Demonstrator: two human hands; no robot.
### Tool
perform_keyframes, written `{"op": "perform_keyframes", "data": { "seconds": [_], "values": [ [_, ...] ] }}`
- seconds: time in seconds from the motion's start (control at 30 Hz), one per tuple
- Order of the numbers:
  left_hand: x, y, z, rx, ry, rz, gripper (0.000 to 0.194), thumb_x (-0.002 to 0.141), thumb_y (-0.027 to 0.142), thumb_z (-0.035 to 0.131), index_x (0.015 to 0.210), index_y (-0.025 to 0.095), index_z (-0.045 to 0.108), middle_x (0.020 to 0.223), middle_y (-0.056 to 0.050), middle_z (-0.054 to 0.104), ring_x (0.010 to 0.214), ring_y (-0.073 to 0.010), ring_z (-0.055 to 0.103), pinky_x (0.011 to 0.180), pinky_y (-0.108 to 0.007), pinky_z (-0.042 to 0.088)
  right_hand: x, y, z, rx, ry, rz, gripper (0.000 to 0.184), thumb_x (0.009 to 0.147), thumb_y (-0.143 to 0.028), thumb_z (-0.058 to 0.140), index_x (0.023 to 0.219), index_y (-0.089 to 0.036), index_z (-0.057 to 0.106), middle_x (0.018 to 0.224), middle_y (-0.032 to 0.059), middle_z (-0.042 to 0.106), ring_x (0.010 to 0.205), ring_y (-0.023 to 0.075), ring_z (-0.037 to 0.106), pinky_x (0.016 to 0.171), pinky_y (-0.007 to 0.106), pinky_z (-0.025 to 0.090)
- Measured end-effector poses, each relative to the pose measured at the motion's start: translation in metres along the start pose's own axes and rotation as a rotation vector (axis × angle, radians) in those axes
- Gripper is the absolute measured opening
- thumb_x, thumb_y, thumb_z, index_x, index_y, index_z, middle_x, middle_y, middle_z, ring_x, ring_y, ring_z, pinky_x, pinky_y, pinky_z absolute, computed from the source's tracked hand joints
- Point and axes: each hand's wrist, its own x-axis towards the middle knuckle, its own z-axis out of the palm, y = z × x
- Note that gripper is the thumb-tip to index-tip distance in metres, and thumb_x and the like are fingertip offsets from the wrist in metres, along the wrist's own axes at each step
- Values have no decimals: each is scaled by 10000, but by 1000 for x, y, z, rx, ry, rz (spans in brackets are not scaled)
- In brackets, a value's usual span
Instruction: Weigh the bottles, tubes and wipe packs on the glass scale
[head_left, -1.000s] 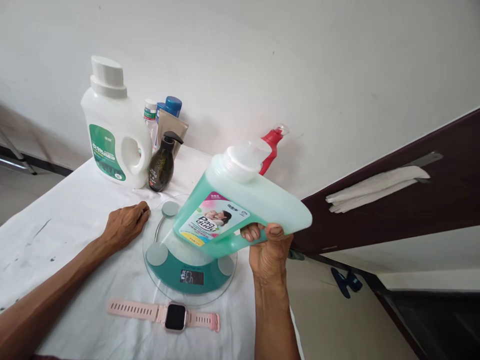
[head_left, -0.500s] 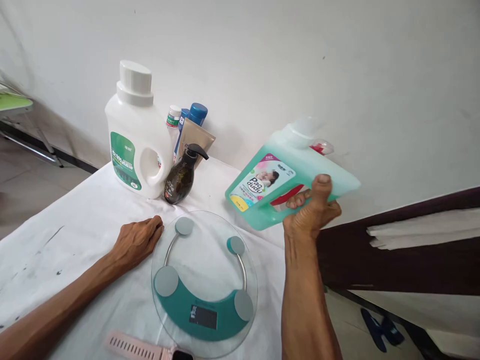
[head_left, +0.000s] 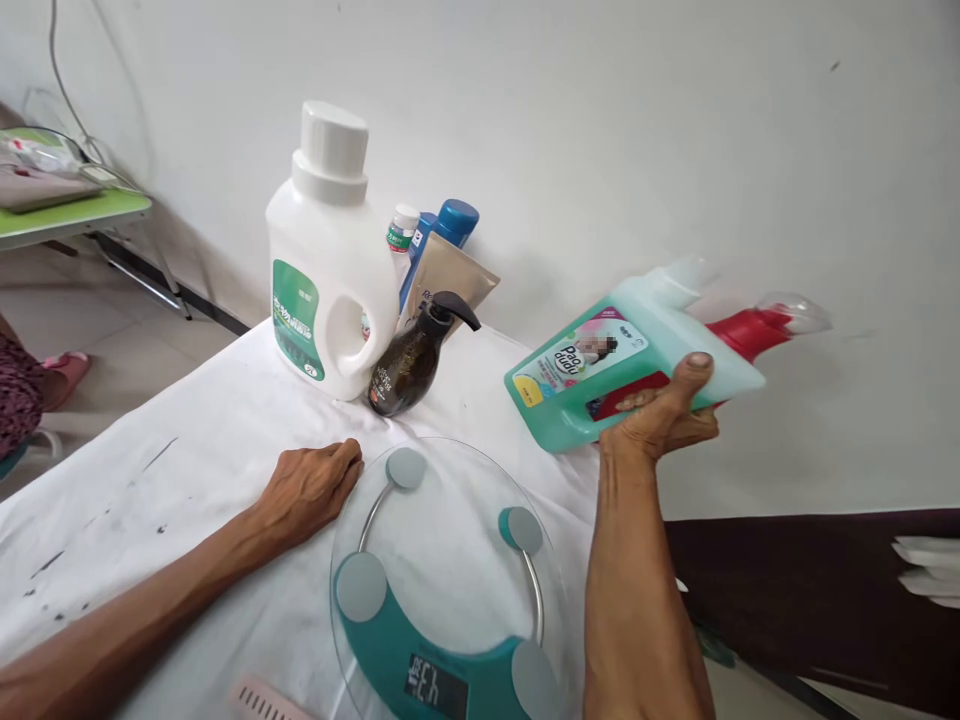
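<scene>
My right hand [head_left: 664, 410] grips the handle of a green-filled plastic detergent bottle [head_left: 577, 420], which leans to the right over the table's far right side. Whether its base touches the cloth I cannot tell. A red bottle with a clear cap [head_left: 750, 330] shows partly behind it. On the cloth, my left hand [head_left: 315, 488] rests with fingers curled, beside the edge of a round glass bathroom scale [head_left: 442, 570]; its palm is hidden. Lit characters show on the scale's display [head_left: 437, 686].
A large white detergent bottle [head_left: 330, 260] stands at the back, with a dark pump bottle [head_left: 411, 365], a beige tube [head_left: 450, 275] and blue-capped bottles [head_left: 456, 220] beside it. A pink strap [head_left: 262, 700] lies in front. At left are a green-topped table [head_left: 82, 212] and someone's pink slipper [head_left: 67, 378].
The view has swung left, bringing in more of the green-topped table and a person's foot. More of the red bottle now shows right of the green one. The scale's display shows larger characters.
</scene>
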Motion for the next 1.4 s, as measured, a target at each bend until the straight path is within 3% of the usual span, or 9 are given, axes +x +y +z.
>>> {"op": "perform_keyframes", "data": {
  "seconds": [0.13,0.23,0.3,0.37,0.43,0.63,0.87,1.03,1.4],
  "values": [
    [-1,-2,0,-16,20,24,269,1114,348,293,1027,253,530,1005,-47,788,847,-253,746,650,-344,331,-18,-20,-18,-111,41,-149,415,853,-601,770,885,-277,513,899,63,564,921,286,614,813,469,530],
    [-1,-4,0,-26,29,55,269,1121,333,295,1032,246,534,1009,-53,785,850,-250,745,649,-346,331,-56,-49,-27,-145,51,-441,450,828,-542,834,1067,-284,553,1286,145,549,1340,346,494,1105,570,454],
    [-2,-4,0,-20,34,64,277,1125,328,291,1034,240,537,1016,-60,784,851,-251,745,643,-349,323,-93,-68,-22,-82,-181,-450,363,916,-538,740,1114,-272,591,1266,128,591,1269,302,560,1070,533,496],
    [-3,-5,-1,-14,40,69,287,1129,325,287,1035,235,543,1024,-64,783,854,-253,744,638,-354,317,-132,-82,-7,-12,-569,-264,370,923,-579,710,1046,-237,643,1097,96,670,1084,254,653,951,451,560],
    [-3,-5,-2,-5,41,71,293,1131,320,288,1041,229,551,1020,-64,782,858,-256,745,638,-357,318,-165,-91,12,30,-755,-127,437,905,-622,710,1068,-218,675,1096,91,719,1056,237,682,934,418,571],
    [-5,-5,-5,13,37,73,292,1136,312,311,1125,212,585,1087,-84,797,927,-276,758,685,-361,383,-205,-86,57,-21,-746,-119,548,864,-629,717,1188,-189,676,1215,149,761,1134,287,708,1061,482,533],
    [-7,-7,-5,15,56,81,308,1120,298,333,1194,192,613,1134,-124,797,999,-315,764,759,-384,450,-190,-75,60,-76,-808,-196,583,817,-708,700,1097,-198,685,1142,143,782,1107,298,715,1055,489,541],
    [-7,-10,-3,5,74,90,324,1108,306,341,1211,194,627,1131,-141,796,1016,-323,759,805,-400,473,-172,-92,29,-94,-646,-234,511,827,-680,691,985,-195,666,1007,107,771,946,256,709,972,472,563],
    [-6,-10,-1,24,101,88,352,1082,313,351,1242,195,642,1137,-151,794,1028,-334,749,825,-415,474,-163,-145,-101,-260,-655,-293,467,859,-631,756,1036,-199,737,968,64,759,944,240,706,934,453,589]
  ]
}}
